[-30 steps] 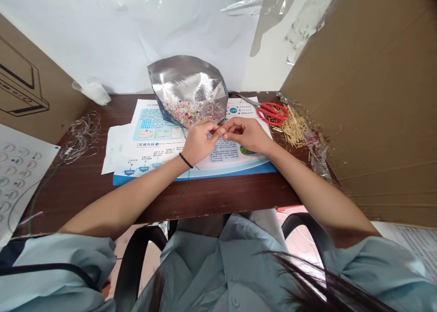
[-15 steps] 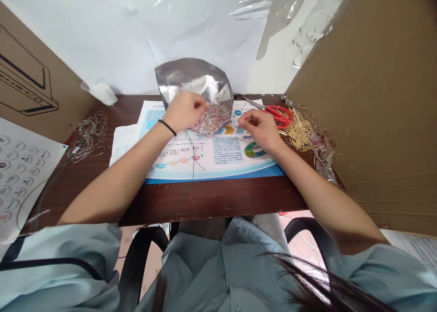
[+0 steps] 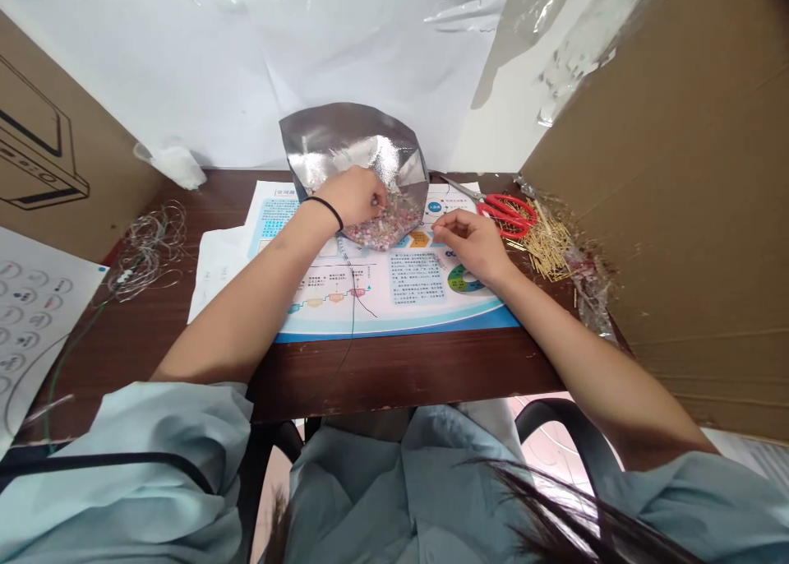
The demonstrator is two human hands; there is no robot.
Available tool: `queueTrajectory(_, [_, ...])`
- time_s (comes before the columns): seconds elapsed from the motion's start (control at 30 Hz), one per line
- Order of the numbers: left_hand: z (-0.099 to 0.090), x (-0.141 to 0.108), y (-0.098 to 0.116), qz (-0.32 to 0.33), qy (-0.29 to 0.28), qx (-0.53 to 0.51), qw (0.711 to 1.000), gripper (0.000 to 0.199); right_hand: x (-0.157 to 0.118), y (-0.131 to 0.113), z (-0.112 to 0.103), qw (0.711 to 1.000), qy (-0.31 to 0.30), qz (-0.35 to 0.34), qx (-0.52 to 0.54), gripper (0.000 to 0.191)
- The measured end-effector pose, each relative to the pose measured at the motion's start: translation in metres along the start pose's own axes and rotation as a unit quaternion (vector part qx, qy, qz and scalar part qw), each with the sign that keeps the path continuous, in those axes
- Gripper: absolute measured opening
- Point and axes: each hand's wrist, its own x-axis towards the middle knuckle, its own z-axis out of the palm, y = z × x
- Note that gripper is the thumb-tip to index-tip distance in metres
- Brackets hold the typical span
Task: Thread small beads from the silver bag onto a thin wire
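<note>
A silver foil bag (image 3: 345, 141) lies open on a printed paper mat (image 3: 425, 313), holding a heap of small pink and white beads (image 3: 385, 228). My left hand (image 3: 348, 201) rests at the bag's mouth with its fingertips among the beads. A thin dark wire (image 3: 352, 309) runs down from beneath that hand across the mat. My right hand (image 3: 468, 245) sits on the mat to the right of the bag, fingertips drawn together. Nothing held shows in either hand.
Red-handled scissors (image 3: 506, 216) and a loose pile of thin gold pins (image 3: 547, 243) lie at the right of the dark wooden table (image 3: 400, 375). A tangle of fine wire (image 3: 148, 251) and a printed sheet (image 3: 30, 325) lie left. Cardboard panels stand on both sides.
My hands have parted from their pinch in front of the bag. The left hand has moved up and into the bag's mouth, and the right hand has shifted right.
</note>
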Motion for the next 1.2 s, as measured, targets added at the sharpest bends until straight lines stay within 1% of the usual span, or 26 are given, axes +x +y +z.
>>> queueTrajectory(0.03, [-0.007,0.000,-0.001,-0.021,-0.045,0.045,0.998,0.013,0.000,0.001,0.000,1.000,-0.001,0.000,0.001,0.014])
queueTrajectory(0.1, [-0.021,0.001,-0.001,-0.061,-0.079,0.104,0.990,0.015,0.000,0.002,0.000,1.000,-0.003,-0.002,0.000,0.014])
queueTrajectory(0.2, [-0.033,0.004,-0.004,-0.100,-0.056,0.135,0.984,0.018,0.000,0.002,0.000,1.000,-0.004,-0.004,0.000,0.013])
queueTrajectory(0.3, [-0.036,0.006,-0.009,-0.083,-0.031,0.135,0.987,0.023,-0.001,0.000,-0.001,1.000,-0.002,-0.003,0.003,0.011])
queueTrajectory(0.33, [-0.037,0.006,-0.010,-0.079,-0.033,0.134,0.987,0.023,-0.001,-0.001,-0.001,1.000,-0.003,-0.001,0.001,0.011])
queueTrajectory(0.5, [-0.043,0.004,-0.001,-0.108,-0.094,0.139,0.980,0.024,-0.002,-0.002,0.000,1.000,-0.015,0.013,-0.006,0.012])
queueTrajectory(0.7, [-0.053,-0.003,0.010,-0.058,-0.150,0.171,0.972,0.033,-0.001,-0.001,0.000,0.999,-0.012,0.034,0.005,0.008])
queueTrajectory(0.9, [-0.050,-0.005,0.010,-0.033,-0.174,0.112,0.978,0.032,-0.001,-0.004,0.000,0.999,-0.015,0.039,-0.005,0.007])
queueTrajectory(0.97, [-0.050,-0.006,0.011,-0.034,-0.181,0.094,0.978,0.035,-0.002,-0.005,0.000,0.999,-0.016,0.040,-0.008,0.007])
queueTrajectory(1.07, [-0.052,-0.007,0.013,-0.037,-0.184,0.064,0.980,0.045,-0.002,-0.008,0.000,0.999,-0.018,0.045,-0.020,0.006])
queueTrajectory(1.13, [-0.054,-0.008,0.013,-0.042,-0.194,0.021,0.980,0.050,-0.002,-0.010,0.000,0.998,-0.017,0.050,-0.033,0.006])
queueTrajectory(1.2, [-0.056,-0.009,0.014,-0.039,-0.211,-0.051,0.975,0.048,-0.002,-0.013,0.000,0.998,-0.014,0.054,-0.042,0.006])
